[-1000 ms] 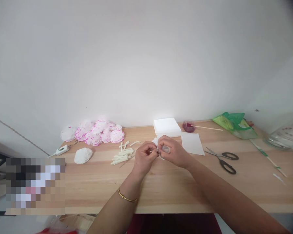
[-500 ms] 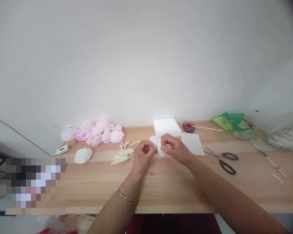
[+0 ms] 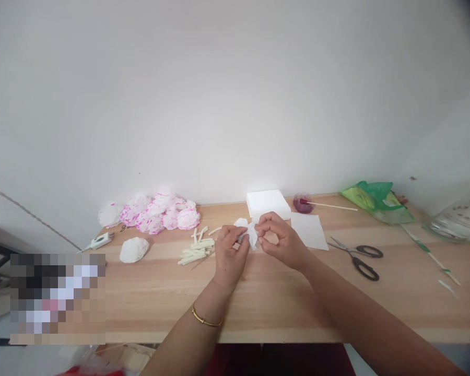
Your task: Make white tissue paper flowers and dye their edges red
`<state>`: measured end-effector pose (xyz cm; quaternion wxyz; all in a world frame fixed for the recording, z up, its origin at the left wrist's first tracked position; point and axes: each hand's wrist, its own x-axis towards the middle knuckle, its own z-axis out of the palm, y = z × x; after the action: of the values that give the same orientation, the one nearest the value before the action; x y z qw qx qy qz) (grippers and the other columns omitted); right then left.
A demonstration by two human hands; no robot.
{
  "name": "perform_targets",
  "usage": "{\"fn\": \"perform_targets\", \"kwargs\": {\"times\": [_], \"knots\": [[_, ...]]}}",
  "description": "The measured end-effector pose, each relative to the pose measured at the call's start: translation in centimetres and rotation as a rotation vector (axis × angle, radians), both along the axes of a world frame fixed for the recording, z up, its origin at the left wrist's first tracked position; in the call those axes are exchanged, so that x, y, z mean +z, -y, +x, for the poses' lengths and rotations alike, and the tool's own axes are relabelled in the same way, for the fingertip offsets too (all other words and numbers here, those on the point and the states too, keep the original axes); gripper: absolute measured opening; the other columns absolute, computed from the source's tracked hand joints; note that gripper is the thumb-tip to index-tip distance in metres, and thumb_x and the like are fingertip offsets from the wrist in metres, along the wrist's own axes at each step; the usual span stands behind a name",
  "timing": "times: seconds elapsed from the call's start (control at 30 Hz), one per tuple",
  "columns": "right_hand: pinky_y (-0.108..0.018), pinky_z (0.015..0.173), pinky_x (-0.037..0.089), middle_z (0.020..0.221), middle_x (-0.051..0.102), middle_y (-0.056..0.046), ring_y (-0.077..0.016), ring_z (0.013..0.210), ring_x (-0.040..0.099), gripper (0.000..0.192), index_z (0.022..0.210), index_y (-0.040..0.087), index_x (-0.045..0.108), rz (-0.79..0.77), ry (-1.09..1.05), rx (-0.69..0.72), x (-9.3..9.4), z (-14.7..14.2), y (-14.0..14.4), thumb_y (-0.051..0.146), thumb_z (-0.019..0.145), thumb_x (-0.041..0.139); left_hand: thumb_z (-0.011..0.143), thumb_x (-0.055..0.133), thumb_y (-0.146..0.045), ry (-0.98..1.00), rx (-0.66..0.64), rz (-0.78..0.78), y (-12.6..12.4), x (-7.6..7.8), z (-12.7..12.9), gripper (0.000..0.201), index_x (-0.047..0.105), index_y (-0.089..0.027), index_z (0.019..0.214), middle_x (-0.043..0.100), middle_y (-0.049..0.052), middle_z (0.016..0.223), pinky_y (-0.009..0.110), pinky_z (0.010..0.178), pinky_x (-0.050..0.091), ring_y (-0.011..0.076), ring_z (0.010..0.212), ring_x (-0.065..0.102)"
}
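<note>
Head view, wooden table (image 3: 282, 303), white wall (image 3: 235, 94)

- A home craft corner: plain wooden table (image 3: 282, 303) against a bare white wall (image 3: 235, 94).
- Craft goods on it: paper flowers (image 3: 160, 213), scissors (image 3: 358, 256), tissue stack (image 3: 268, 203), cut sticks (image 3: 196, 249).

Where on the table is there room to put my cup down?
Bare wood lies along the near edge of the table, in front of both hands, and between the white lump and the left hand. It is crowded along the back by the paper flowers and white stack.
</note>
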<state>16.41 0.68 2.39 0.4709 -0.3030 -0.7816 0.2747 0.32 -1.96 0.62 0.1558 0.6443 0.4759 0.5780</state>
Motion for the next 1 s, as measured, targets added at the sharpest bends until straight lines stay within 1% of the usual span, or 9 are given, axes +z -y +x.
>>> {"fn": "perform_targets", "kwargs": {"times": [0.1, 0.2, 0.37, 0.53, 0.67, 0.73, 0.83, 0.9, 1.0], "knots": [[-0.036, 0.079, 0.045, 0.09, 0.05, -0.004, -0.019, 0.087, 0.052, 0.014, 0.075, 0.022, 0.056, 0.134, 0.059, -0.033, 0.0, -0.3, 0.3, 0.009, 0.073, 0.056, 0.079, 0.057, -0.016, 0.003, -0.04, 0.002, 0.1, -0.2, 0.1, 0.017, 0.068, -0.023, 0.09, 0.056, 0.003, 0.081, 0.026, 0.066, 0.043, 0.0134, 0.072, 0.053], [-0.037, 0.078, 0.045, 0.089, 0.05, -0.005, -0.0198, 0.087, 0.051, 0.015, 0.074, 0.023, 0.057, 0.236, 0.123, -0.048, -0.2, -0.4, 0.4, 0.008, 0.072, 0.056, 0.079, 0.055, -0.014, -0.005, -0.032, 0.004, 0.1, -0.4, 0.1, 0.019, 0.068, -0.023, 0.09, 0.055, 0.003, 0.081, 0.025, 0.065, 0.043, 0.013, 0.071, 0.053], [-0.037, 0.077, 0.045, 0.088, 0.049, -0.004, -0.0192, 0.086, 0.051, 0.015, 0.077, 0.023, 0.057, 0.258, 0.118, -0.047, -0.3, -0.4, 0.4, 0.008, 0.074, 0.056, 0.075, 0.056, -0.01, 0.047, -0.011, -0.019, -0.2, -0.6, 0.0, 0.015, 0.064, -0.021, 0.081, 0.056, 0.002, 0.08, 0.023, 0.06, 0.041, 0.0125, 0.071, 0.053], [-0.036, 0.077, 0.045, 0.09, 0.052, -0.005, -0.0202, 0.088, 0.052, 0.023, 0.094, 0.024, 0.054, 0.192, 0.0, -0.088, -0.3, -0.3, 0.0, 0.013, 0.075, 0.059, 0.075, 0.055, -0.01, 0.071, -0.04, -0.012, -0.2, -0.3, 0.0, 0.014, 0.062, -0.02, 0.082, 0.058, 0.003, 0.082, 0.024, 0.064, 0.041, 0.0133, 0.076, 0.055], [-0.034, 0.075, 0.044, 0.087, 0.052, -0.005, -0.0185, 0.083, 0.052, 0.003, 0.084, 0.022, 0.056, 0.112, 0.022, -0.073, -0.2, -0.1, -0.3, 0.02, 0.082, 0.056, 0.079, 0.056, -0.014, 0.042, -0.098, -0.03, 0.0, 0.0, 0.1, 0.01, 0.063, -0.02, 0.083, 0.059, 0.003, 0.081, 0.025, 0.067, 0.041, 0.014, 0.076, 0.054], [-0.031, 0.071, 0.043, 0.08, 0.052, -0.003, -0.0162, 0.076, 0.051, 0.007, 0.08, 0.021, 0.055, 0.037, -0.007, -0.085, -0.3, -0.1, -0.4, 0.025, 0.086, 0.053, 0.079, 0.057, -0.016, 0.045, -0.129, -0.061, 0.1, 0.0, 0.1, 0.006, 0.062, -0.019, 0.08, 0.059, 0.003, 0.08, 0.025, 0.067, 0.041, 0.0142, 0.076, 0.054], [-0.027, 0.061, 0.041, 0.068, 0.049, 0.001, -0.0134, 0.065, 0.047, 0.016, 0.078, 0.021, 0.053, -0.137, -0.053, -0.113, -0.5, 0.0, -0.5, 0.033, 0.088, 0.05, 0.078, 0.058, -0.018, 0.085, -0.19, -0.097, 0.0, -0.1, 0.2, 0.004, 0.06, -0.019, 0.074, 0.059, 0.003, 0.079, 0.025, 0.067, 0.041, 0.014, 0.075, 0.053], [-0.025, 0.057, 0.039, 0.066, 0.049, 0.001, -0.0127, 0.062, 0.047, 0.022, 0.079, 0.02, 0.054, -0.241, -0.082, -0.118, -0.6, 0.0, -0.6, 0.038, 0.089, 0.048, 0.077, 0.06, -0.02, 0.176, -0.233, -0.149, -0.1, -0.3, 0.2, 0.004, 0.06, -0.018, 0.073, 0.058, 0.003, 0.077, 0.025, 0.068, 0.041, 0.0133, 0.075, 0.053], [-0.025, 0.059, 0.042, 0.069, 0.054, 0.001, -0.0134, 0.065, 0.051, 0.024, 0.084, 0.02, 0.057, -0.296, -0.155, -0.132, -0.8, 0.1, -0.7, 0.041, 0.089, 0.047, 0.072, 0.066, -0.022, 0.506, -0.305, -0.298, -0.6, -0.6, 0.3, 0.011, 0.056, -0.017, 0.075, 0.058, 0.001, 0.075, 0.024, 0.067, 0.043, 0.011, 0.07, 0.054]]}}
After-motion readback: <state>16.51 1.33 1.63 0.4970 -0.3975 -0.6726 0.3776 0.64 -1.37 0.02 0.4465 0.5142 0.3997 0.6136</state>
